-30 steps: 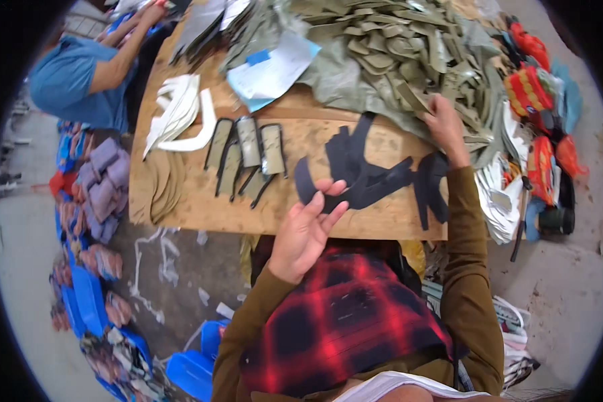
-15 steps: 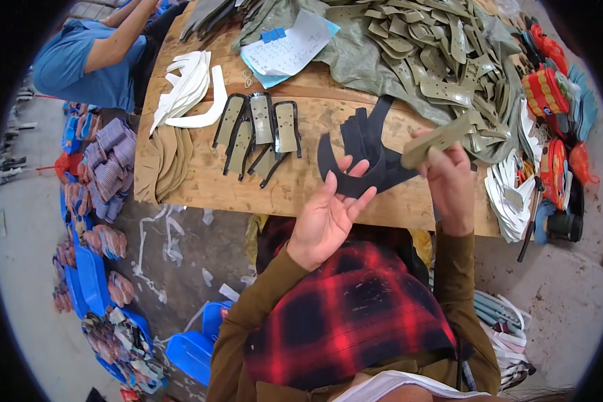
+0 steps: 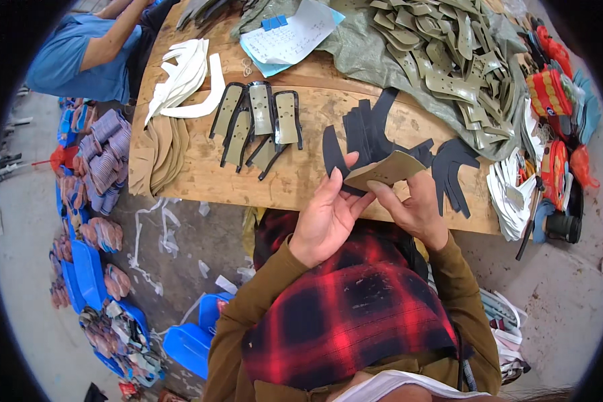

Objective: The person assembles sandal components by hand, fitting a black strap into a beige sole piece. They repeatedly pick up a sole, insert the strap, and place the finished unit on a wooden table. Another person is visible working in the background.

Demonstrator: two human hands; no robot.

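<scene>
Near the front edge of the table, my left hand [image 3: 326, 221] pinches a curved black strip [image 3: 332, 149] between thumb and fingers; part of the strip is covered. My right hand [image 3: 415, 211] grips a flat olive-green cut piece [image 3: 390, 167], thumb on its near edge. This piece lies over the black strip, its left end at my left fingertips. Just beyond are black cut pieces [image 3: 362, 137] in an overlapping stack. More curved black pieces [image 3: 454, 167] lie right of my right hand. To the left rest several olive pieces with black edging [image 3: 262, 120].
A heap of olive pieces [image 3: 442, 67] on a green sheet fills the back right of the wooden table [image 3: 275, 191]. White pieces [image 3: 181, 87] and tan pieces [image 3: 164, 154] lie left. Papers [image 3: 291, 40] are at the back. A person in blue [image 3: 80, 57] sits far left. Blue trays [image 3: 90, 271] stand on the floor.
My right hand has come left and nearer, bringing the olive piece over the black strip by my left hand. The black pieces on the right now show.
</scene>
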